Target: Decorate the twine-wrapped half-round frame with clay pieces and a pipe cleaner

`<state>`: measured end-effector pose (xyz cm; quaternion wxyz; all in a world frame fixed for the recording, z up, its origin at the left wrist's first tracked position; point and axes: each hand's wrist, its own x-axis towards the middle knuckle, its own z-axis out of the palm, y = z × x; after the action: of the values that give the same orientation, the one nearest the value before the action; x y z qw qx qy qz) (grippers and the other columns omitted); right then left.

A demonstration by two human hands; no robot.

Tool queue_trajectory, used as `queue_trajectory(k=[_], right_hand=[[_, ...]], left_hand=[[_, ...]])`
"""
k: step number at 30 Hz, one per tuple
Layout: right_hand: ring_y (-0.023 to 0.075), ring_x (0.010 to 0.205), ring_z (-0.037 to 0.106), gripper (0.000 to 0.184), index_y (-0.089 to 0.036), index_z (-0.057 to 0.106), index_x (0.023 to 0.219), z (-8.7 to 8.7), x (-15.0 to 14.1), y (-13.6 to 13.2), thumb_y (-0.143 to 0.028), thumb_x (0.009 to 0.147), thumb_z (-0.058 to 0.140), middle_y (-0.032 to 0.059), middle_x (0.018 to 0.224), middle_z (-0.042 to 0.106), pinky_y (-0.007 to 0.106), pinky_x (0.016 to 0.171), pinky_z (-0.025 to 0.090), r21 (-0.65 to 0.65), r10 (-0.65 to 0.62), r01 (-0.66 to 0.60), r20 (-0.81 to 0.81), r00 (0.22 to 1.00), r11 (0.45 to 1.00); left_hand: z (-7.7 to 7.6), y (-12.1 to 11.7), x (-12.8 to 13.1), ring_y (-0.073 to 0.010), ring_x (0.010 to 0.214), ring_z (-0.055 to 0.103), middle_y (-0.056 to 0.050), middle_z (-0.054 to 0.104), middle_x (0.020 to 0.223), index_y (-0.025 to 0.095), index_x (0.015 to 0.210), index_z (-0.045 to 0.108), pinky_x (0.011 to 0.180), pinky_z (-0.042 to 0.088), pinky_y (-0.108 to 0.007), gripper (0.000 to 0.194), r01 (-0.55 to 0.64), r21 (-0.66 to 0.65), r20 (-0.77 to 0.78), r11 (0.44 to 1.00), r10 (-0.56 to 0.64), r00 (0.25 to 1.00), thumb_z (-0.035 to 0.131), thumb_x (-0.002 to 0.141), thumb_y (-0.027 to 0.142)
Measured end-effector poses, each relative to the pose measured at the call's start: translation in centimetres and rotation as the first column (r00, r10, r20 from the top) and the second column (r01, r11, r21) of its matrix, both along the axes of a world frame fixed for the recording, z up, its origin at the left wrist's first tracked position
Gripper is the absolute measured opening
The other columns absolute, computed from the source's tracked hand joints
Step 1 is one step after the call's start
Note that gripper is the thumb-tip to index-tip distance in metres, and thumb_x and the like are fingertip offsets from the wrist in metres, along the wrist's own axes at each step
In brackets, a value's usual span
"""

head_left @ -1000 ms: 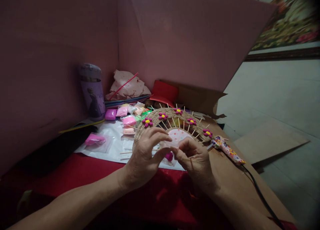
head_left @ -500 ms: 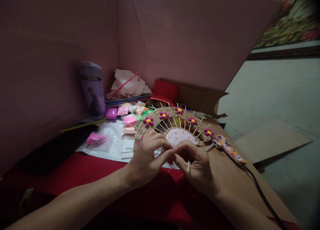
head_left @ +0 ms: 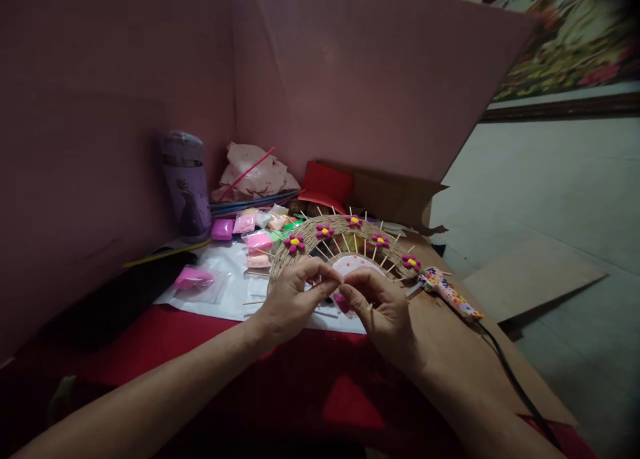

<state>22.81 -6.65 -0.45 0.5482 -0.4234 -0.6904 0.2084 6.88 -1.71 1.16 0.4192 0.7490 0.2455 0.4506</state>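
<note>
Both hands [head_left: 293,300], fingertips pinched nearly together, hold a small magenta-filled bag [head_left: 343,304].

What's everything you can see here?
bottle: 1, purple, back left
spotted cloth: 1, pale pink, beside bottle
stick: 1, bright pink, across spotted cloth
cap-like thing: 1, red, back middle
twine arch: 1, tan, middle
flowers: at least 5, magenta and yellow, on arch
packets: several, mixed colours, left of arch
sheet: 1, white, beneath packets
lump: 1, magenta, in front of arch
corded tool: 1, flower-patterned, right
tablecloth: 1, red, front
board: 1, brown, beneath tool
panels: 2, pink, behind
picture: 1, multicoloured, upper right
left hand: 1, bare, centre
right hand: 1, bare, centre
</note>
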Motion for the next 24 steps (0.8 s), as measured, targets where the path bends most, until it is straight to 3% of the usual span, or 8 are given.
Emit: queue_trajectory(k=[7,14,18,24], right_hand=[[0.0166,0.075,0.057,0.01,-0.018,0.06,0.087,2.1,0.3,1.0,-0.027,0.087,0.055,0.0042,0.081,0.062,0.029,0.067,0.044,0.113,-0.081,0.048,0.307,0.948,0.992],[0.0112,0.06,0.049,0.019,-0.018,0.058,0.078,4.9,0.8,1.7,-0.03,0.09,0.05,-0.0006,0.067,0.057,0.024,0.058,0.038,0.072,-0.087,0.066,0.342,0.936,0.995],[0.01,0.058,0.047,0.019,-0.018,0.058,0.077,4.3,1.5,2.8,-0.029,0.09,0.05,-0.0014,0.067,0.055,0.022,0.055,0.036,0.106,-0.117,0.09,0.28,0.953,0.99],[0.0113,0.059,0.053,0.016,-0.019,0.058,0.083,2.0,2.1,3.6,-0.029,0.091,0.049,-0.0003,0.068,0.059,0.022,0.056,0.04,0.131,-0.138,0.113,0.203,0.969,0.985]], left_hand=[[0.9,0.6,0.3,-0.0138,0.071,0.055,-0.004,0.064,0.074,0.014,0.077,0.065,0.064,0.04,-0.026,0.012,-0.106,0.237,-0.105,0.966,0.134,0.985,0.054,0.08,0.01],[3.6,1.9,1.1,-0.0109,0.061,0.05,0.002,0.059,0.064,0.016,0.07,0.061,0.059,0.037,-0.023,0.011,-0.181,0.413,-0.083,0.893,0.234,0.969,0.059,0.077,0.008],[4.1,3.4,1.8,-0.0165,0.082,0.052,-0.003,0.064,0.082,0.017,0.079,0.063,0.073,0.041,-0.028,0.006,-0.192,0.55,-0.066,0.813,0.271,0.96,0.062,0.077,0.011],[3.2,4.6,2.1,-0.0176,0.078,0.05,-0.002,0.06,0.07,0.017,0.069,0.061,0.074,0.039,-0.031,0.012,-0.071,0.564,-0.21,0.823,0.226,0.951,0.06,0.081,0.018]])
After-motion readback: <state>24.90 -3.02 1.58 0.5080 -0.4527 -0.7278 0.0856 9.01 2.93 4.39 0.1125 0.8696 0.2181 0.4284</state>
